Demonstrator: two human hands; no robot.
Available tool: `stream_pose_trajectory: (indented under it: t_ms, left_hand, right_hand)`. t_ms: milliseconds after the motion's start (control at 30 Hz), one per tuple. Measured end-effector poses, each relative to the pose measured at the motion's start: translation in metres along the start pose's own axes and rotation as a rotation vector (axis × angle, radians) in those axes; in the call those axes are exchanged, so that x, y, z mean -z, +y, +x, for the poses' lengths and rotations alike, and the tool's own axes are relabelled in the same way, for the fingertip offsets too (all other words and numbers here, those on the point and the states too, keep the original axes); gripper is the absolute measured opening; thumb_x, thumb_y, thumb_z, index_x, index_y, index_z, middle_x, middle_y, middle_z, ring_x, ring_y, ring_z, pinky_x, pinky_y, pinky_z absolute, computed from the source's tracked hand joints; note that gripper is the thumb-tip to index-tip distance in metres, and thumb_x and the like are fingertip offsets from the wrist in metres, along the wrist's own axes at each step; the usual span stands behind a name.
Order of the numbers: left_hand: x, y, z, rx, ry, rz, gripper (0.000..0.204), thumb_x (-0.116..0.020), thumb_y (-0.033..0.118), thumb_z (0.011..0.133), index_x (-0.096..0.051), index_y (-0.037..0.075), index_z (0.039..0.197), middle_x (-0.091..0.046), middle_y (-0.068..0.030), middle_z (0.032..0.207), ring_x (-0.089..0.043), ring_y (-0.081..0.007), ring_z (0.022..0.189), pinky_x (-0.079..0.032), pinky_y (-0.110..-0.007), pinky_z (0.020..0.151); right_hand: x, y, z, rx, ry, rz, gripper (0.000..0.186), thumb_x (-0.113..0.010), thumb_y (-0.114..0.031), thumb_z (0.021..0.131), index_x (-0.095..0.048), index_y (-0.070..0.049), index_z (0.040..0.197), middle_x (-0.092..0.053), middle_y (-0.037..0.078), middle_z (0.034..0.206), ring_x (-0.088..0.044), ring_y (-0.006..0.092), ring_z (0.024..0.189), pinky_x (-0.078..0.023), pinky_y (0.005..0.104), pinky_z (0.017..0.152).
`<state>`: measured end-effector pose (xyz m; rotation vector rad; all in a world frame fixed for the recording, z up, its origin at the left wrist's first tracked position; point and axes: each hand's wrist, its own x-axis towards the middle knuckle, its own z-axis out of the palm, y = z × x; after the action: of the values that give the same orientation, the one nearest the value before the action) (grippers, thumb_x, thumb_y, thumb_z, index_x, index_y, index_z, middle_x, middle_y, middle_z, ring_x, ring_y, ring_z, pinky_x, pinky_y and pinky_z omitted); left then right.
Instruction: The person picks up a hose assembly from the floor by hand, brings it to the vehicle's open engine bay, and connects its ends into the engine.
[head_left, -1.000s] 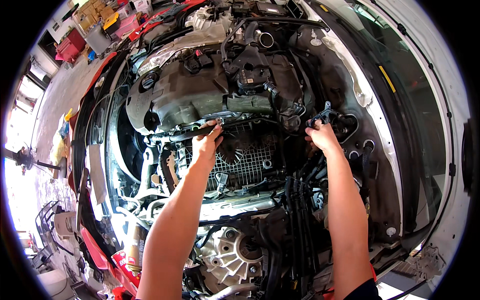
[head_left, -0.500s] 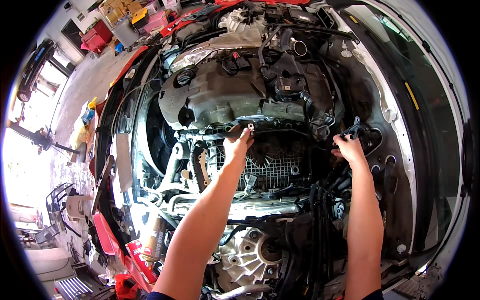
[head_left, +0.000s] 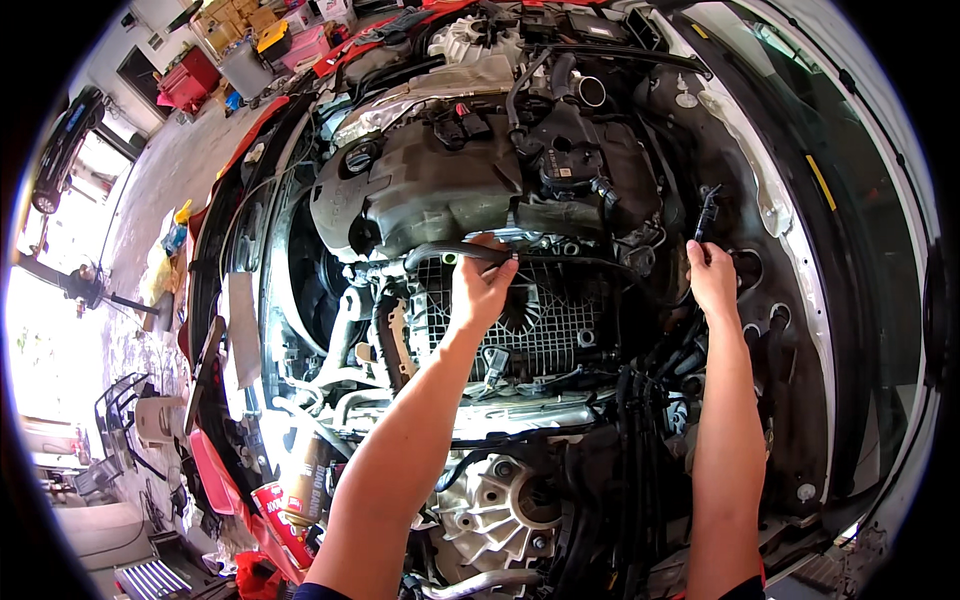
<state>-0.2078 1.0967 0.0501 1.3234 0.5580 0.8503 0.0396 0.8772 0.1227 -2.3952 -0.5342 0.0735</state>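
Note:
My left hand [head_left: 485, 285] is closed around a black hose [head_left: 440, 250] just below the dark engine cover [head_left: 420, 180], over a grid-ribbed housing [head_left: 550, 335]. A small metal fitting shows at its fingertips. My right hand [head_left: 710, 275] is closed on a slender black part [head_left: 708, 215] standing up at the right side of the engine bay, beside a round opening in the dark inner panel. A thin black line runs across between my hands, below the cover. A finned silver casting [head_left: 490, 520] lies between my forearms.
A red-and-white can [head_left: 275, 515] and a tan bottle [head_left: 300, 480] rest at the lower left. The windshield [head_left: 860, 230] edge runs down the right. The garage floor [head_left: 200, 140], boxes, a red tool cabinet [head_left: 185, 85] and a dark car [head_left: 68, 150] are at the left.
The hose in my left hand has lifted into an arch. My right hand has moved up relative to the engine bay, and its black part has swung more upright. The view has shifted.

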Motion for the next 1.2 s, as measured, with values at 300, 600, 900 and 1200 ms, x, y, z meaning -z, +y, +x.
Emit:
stream_pose_trajectory:
  t_ms: [300, 600, 900, 1200]
  left_hand:
    - [0.002, -0.005, 0.005, 0.065, 0.061, 0.178, 0.036, -0.071, 0.011, 0.081, -0.054, -0.001, 0.109, -0.065, -0.009, 0.095, -0.063, -0.0167, 0.085, -0.05, -0.026, 0.074]
    - [0.006, -0.026, 0.023, 0.195, 0.188, 0.661, 0.042, -0.078, 0.037, 0.071, -0.065, -0.003, 0.078, -0.067, -0.0122, 0.071, -0.064, -0.0219, 0.066, -0.05, -0.033, 0.066]
    - [0.001, -0.018, 0.021, 0.17, 0.28, 0.725, 0.042, -0.076, 0.038, 0.071, -0.067, -0.003, 0.074, -0.067, -0.0138, 0.069, -0.065, -0.0259, 0.065, -0.05, -0.034, 0.064]
    - [0.003, -0.023, 0.027, 0.246, 0.178, 0.799, 0.046, -0.075, 0.044, 0.07, -0.069, -0.002, 0.073, -0.067, -0.0172, 0.071, -0.066, -0.0324, 0.071, -0.051, -0.037, 0.07]
  right_hand:
    - [0.0, -0.005, -0.002, -0.008, -0.034, -0.139, 0.035, -0.051, -0.034, 0.09, -0.057, 0.0, 0.083, -0.062, 0.02, 0.076, -0.06, 0.0394, 0.077, -0.045, 0.044, 0.067]
    - [-0.019, 0.011, -0.002, -0.094, -0.055, -0.078, 0.031, -0.052, -0.033, 0.09, -0.055, -0.003, 0.094, -0.062, 0.023, 0.089, -0.057, 0.0427, 0.088, -0.044, 0.0472, 0.074]
    - [-0.042, 0.011, -0.011, -0.124, -0.065, 0.049, 0.029, -0.053, -0.033, 0.09, -0.056, -0.005, 0.098, -0.064, 0.021, 0.088, -0.059, 0.041, 0.088, -0.045, 0.0466, 0.074]
    - [-0.047, 0.025, -0.008, -0.202, -0.083, -0.065, 0.034, -0.053, -0.033, 0.09, -0.055, -0.005, 0.108, -0.059, 0.019, 0.11, -0.055, 0.0391, 0.102, -0.044, 0.045, 0.084]
